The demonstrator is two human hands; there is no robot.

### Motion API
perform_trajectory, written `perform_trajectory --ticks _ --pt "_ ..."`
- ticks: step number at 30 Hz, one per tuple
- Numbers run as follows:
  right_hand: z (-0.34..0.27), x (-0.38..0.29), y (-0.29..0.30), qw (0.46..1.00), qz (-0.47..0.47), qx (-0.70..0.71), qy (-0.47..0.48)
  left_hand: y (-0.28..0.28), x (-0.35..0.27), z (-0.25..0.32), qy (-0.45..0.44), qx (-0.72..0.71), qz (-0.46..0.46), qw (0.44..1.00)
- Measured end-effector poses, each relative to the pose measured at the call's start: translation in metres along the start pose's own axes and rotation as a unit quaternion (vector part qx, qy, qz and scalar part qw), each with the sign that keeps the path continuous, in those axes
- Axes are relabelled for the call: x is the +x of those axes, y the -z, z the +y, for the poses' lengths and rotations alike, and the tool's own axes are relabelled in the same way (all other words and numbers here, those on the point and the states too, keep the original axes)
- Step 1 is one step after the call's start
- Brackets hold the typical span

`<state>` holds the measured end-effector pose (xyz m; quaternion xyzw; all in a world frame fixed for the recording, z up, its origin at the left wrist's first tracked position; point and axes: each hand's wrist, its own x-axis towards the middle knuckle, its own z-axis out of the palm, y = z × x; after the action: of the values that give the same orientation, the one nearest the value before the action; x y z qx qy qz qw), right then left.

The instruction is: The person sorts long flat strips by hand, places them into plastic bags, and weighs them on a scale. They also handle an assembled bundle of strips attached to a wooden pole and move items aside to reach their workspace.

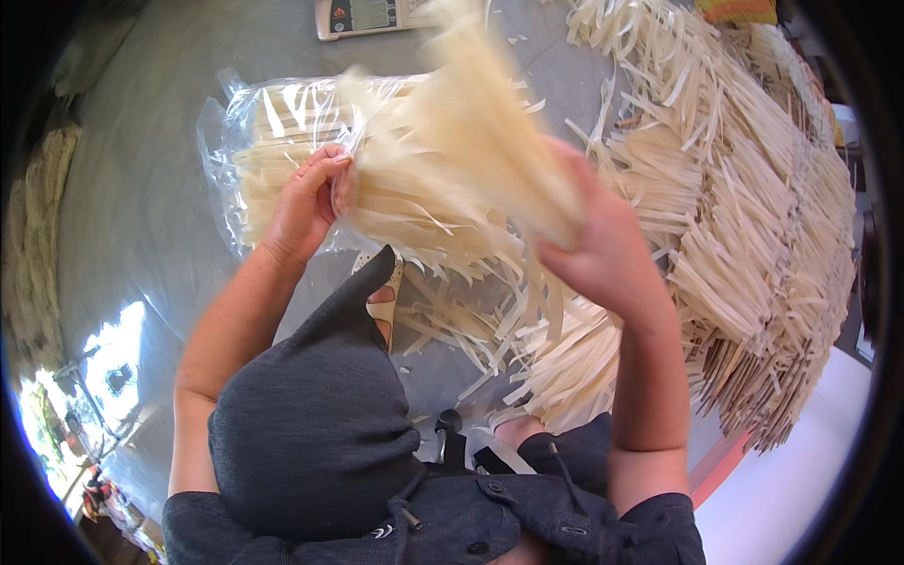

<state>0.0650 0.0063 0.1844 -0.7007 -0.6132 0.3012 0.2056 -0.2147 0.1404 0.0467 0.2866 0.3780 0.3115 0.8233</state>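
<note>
A clear plastic bag (pixel 229 138) lies on its side, with pale flat dried strips (pixel 279 176), perhaps noodles or bean-curd sheets, filling it. My left hand (pixel 311 191) pinches the rim of its mouth. Out of the mouth spills a thick layer of the same strips (pixel 424 194). In my right hand (pixel 600 233) is a bundle of pale strips (pixel 487 120), raised above the bag's open side. The bundle is blurred by motion, and its far end fans out toward the top of the picture.
On the right stands a large heap of layered strips (pixel 734 212). A loose bunch (pixel 572 360) lies near my right foot (pixel 519 427). Beyond the bag, a digital scale (pixel 374 18) rests on the grey floor (pixel 162 176). My other foot wears a light sandal (pixel 381 311).
</note>
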Motion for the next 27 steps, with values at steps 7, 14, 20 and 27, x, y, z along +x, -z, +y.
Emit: perform_trajectory --ticks 7,14,20,27 --pt "0.008 0.026 -0.047 0.953 -0.141 -0.267 0.014 -0.020 -0.022 0.004 -0.098 0.096 0.090 0.986" --pt "0.012 0.016 -0.060 0.919 -0.077 -0.370 0.115 -0.030 -0.027 0.021 -0.100 0.080 0.089 0.988" --pt "-0.004 0.018 -0.059 0.874 -0.089 -0.456 0.146 -0.037 -0.023 0.021 -0.156 0.292 0.096 0.939" --pt "-0.009 0.025 -0.051 0.831 -0.077 -0.525 0.166 -0.034 -0.026 0.024 -0.148 0.341 0.087 0.924"
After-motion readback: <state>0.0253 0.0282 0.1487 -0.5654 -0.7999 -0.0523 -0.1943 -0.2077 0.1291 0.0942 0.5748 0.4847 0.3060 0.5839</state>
